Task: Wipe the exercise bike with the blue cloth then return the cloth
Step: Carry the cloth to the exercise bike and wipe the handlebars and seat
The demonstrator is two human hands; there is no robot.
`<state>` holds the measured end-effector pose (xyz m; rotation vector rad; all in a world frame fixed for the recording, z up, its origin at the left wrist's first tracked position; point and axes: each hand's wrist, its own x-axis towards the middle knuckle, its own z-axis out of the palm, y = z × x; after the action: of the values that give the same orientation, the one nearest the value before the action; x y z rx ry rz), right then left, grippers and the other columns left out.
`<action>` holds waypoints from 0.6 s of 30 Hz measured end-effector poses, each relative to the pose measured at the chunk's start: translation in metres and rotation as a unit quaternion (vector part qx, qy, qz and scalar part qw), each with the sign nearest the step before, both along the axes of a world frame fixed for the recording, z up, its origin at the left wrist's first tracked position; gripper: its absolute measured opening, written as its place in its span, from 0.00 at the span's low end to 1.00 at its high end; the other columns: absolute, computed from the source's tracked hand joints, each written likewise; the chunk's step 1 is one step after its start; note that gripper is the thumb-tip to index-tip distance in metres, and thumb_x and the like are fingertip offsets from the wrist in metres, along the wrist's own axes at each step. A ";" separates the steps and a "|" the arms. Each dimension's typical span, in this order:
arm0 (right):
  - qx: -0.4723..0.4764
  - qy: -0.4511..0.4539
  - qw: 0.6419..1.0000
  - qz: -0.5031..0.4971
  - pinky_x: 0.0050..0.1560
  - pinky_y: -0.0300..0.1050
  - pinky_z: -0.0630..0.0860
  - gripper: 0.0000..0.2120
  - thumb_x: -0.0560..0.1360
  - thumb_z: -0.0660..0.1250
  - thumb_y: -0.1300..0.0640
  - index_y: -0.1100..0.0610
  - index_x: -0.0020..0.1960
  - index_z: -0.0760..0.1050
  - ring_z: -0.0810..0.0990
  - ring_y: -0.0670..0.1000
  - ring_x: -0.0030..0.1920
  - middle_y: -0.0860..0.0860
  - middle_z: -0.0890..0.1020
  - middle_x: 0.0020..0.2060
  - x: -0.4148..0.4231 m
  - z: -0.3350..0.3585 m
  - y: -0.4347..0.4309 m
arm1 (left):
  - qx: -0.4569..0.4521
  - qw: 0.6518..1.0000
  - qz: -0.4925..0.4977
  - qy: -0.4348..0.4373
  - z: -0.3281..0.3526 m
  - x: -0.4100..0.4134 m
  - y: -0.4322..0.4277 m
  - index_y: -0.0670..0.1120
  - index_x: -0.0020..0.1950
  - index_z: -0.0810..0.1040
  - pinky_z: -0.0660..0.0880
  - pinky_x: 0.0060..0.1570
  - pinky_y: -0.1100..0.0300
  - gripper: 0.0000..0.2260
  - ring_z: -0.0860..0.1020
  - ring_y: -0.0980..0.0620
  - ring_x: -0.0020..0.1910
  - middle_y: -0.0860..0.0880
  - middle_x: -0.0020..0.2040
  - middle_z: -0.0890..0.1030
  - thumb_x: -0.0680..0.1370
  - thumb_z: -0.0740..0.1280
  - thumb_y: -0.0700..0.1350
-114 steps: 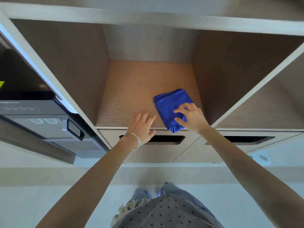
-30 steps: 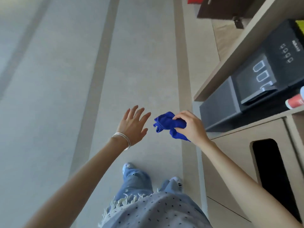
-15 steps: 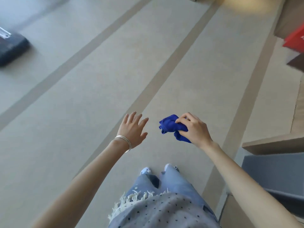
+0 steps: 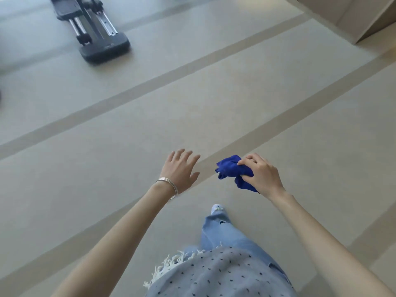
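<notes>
Right hand (image 4: 261, 174) is gripping the bunched cloth (image 4: 230, 170); left hand (image 4: 180, 170) is hanging open, empty. Cloth's looking soft and light, so grabbing anywhere works.

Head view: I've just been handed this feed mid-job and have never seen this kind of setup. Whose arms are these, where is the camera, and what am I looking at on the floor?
There is no machine here. A person wears one wide-angle camera on the head, so it looks forward and down over their own arms and body.

The right hand is closed on a bunched blue cloth. The left hand is open and holds nothing; a silver bangle sits on that wrist.

Below them is pale floor crossed by darker stripes. At the upper left stands the dark base of some exercise equipment, probably the bike; only its foot and rails show. The corner of a light wooden cabinet shows at the upper right.

One trouser leg and shoe are stepping forward.
</notes>
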<state>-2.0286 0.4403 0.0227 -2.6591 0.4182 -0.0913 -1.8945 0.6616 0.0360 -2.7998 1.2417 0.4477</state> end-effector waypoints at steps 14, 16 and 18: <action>-0.063 -0.033 0.992 0.101 0.28 0.39 0.66 0.16 0.63 0.73 0.64 0.51 0.48 0.78 0.80 0.54 0.41 0.49 0.80 0.44 0.128 0.012 -0.101 | 0.024 0.995 0.101 0.014 0.014 0.095 -0.089 0.52 0.75 0.56 0.53 0.73 0.50 0.25 0.55 0.44 0.75 0.47 0.75 0.60 0.79 0.56 0.56; -0.059 -0.034 0.993 0.096 0.29 0.39 0.66 0.16 0.63 0.73 0.64 0.51 0.48 0.79 0.80 0.54 0.40 0.48 0.80 0.44 0.150 0.011 -0.106 | 0.025 0.994 0.102 0.019 0.012 0.113 -0.095 0.52 0.75 0.56 0.53 0.73 0.50 0.25 0.55 0.43 0.75 0.47 0.75 0.60 0.79 0.56 0.56; -0.056 -0.033 0.994 0.090 0.30 0.39 0.66 0.15 0.63 0.73 0.63 0.51 0.48 0.79 0.79 0.53 0.40 0.48 0.80 0.44 0.174 0.010 -0.111 | 0.025 0.994 0.101 0.023 0.011 0.134 -0.101 0.52 0.75 0.56 0.53 0.73 0.49 0.25 0.55 0.43 0.75 0.47 0.75 0.60 0.79 0.56 0.56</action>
<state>-1.8546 0.3296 0.0325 -2.7812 0.1553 -0.1502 -1.7601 0.5609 0.0468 -2.9000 0.9424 0.5498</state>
